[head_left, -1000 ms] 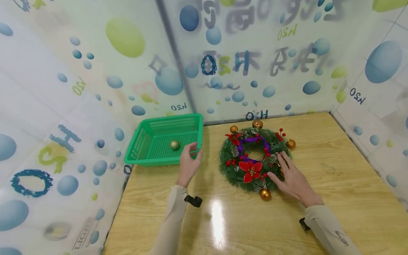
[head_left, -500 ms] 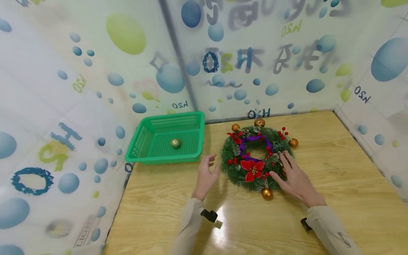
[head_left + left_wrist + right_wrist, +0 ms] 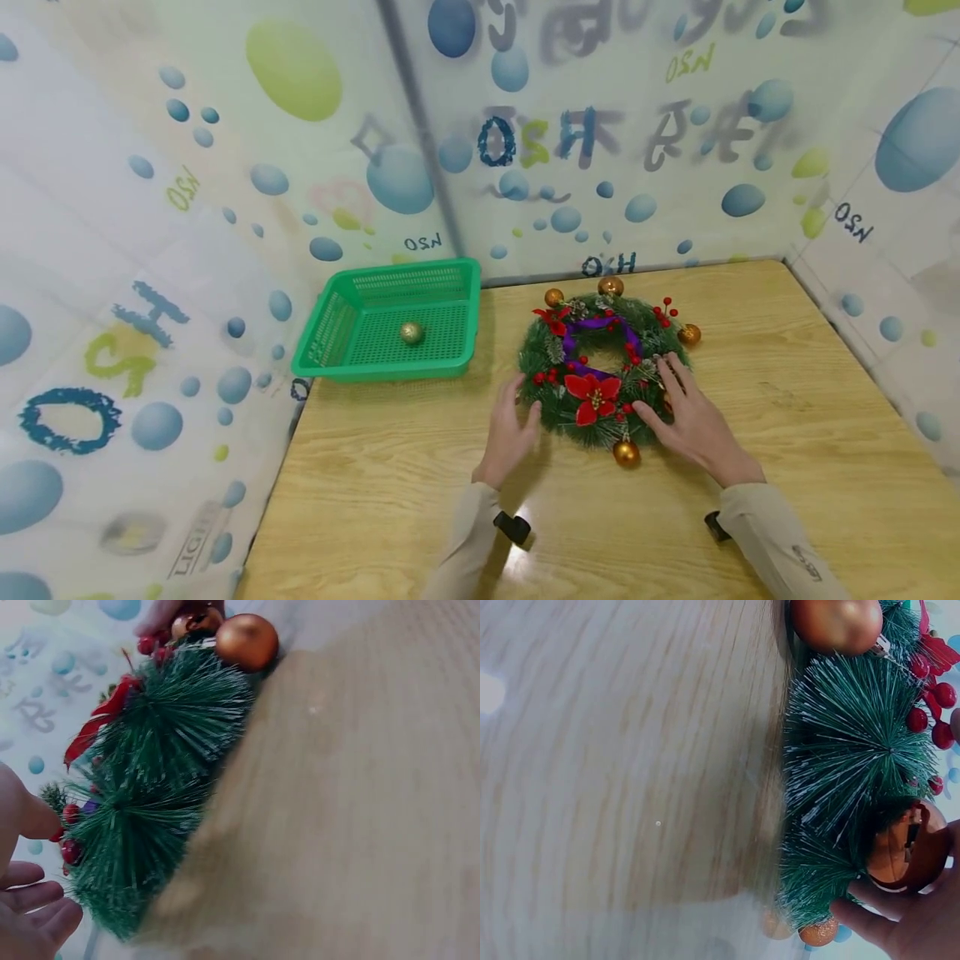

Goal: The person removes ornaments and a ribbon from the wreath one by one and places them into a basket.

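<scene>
A green Christmas wreath (image 3: 558,408) lies on the table, dressed with red poinsettias (image 3: 592,398), berries, purple ribbon (image 3: 567,343) and copper baubles (image 3: 626,453). My right hand (image 3: 696,429) rests at its right side, fingers extended over the edge. In the right wrist view those fingers (image 3: 870,922) lie alongside a shiny copper bauble (image 3: 889,851). At the wreath's left edge is my left hand (image 3: 510,437), fingers loosely bent and thumb apart, holding nothing. The left wrist view shows it close to the green needles (image 3: 135,847); whether it touches them I cannot tell.
A green plastic basket (image 3: 386,372) stands at the back left of the wooden table (image 3: 360,483), with one gold ball (image 3: 411,333) inside. Walls with a printed bubble pattern (image 3: 401,179) border the table at the back and sides.
My left hand has moved from the basket's right front corner, rightward and toward me, to the wreath's left edge. My right hand has stayed at the wreath's right side.
</scene>
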A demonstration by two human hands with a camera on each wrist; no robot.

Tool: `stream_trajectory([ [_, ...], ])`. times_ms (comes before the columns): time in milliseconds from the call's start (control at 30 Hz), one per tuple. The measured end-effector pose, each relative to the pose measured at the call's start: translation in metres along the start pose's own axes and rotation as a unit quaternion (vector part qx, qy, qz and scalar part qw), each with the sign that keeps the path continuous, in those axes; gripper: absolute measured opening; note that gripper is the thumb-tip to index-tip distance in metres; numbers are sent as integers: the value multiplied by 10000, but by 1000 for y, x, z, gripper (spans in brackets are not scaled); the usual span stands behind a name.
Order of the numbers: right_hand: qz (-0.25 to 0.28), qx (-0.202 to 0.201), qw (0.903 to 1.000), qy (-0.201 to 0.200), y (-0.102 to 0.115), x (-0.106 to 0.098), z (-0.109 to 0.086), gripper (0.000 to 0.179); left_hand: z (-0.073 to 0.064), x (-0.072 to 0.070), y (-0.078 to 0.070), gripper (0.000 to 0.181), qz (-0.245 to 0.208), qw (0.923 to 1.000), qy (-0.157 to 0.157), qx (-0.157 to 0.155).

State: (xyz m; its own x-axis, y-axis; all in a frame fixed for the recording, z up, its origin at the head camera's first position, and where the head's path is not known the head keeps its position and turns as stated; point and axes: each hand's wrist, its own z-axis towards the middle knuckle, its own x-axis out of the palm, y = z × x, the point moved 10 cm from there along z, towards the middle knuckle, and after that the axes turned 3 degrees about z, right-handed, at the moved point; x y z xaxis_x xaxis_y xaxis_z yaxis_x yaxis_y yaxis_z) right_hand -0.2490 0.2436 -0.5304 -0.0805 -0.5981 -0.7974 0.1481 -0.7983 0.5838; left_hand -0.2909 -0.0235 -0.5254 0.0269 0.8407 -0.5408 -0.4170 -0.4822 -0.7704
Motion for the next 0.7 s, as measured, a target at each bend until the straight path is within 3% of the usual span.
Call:
stream_trajectory([
  [433,45,-49,10000,-74,-2,-2,0,85,-15,31,8,68,734,9921,911,-442],
  [700,43,-24,10000,-40,0,-3,-1,84,-16,32,6,66,1296,9855,1035,-364],
])
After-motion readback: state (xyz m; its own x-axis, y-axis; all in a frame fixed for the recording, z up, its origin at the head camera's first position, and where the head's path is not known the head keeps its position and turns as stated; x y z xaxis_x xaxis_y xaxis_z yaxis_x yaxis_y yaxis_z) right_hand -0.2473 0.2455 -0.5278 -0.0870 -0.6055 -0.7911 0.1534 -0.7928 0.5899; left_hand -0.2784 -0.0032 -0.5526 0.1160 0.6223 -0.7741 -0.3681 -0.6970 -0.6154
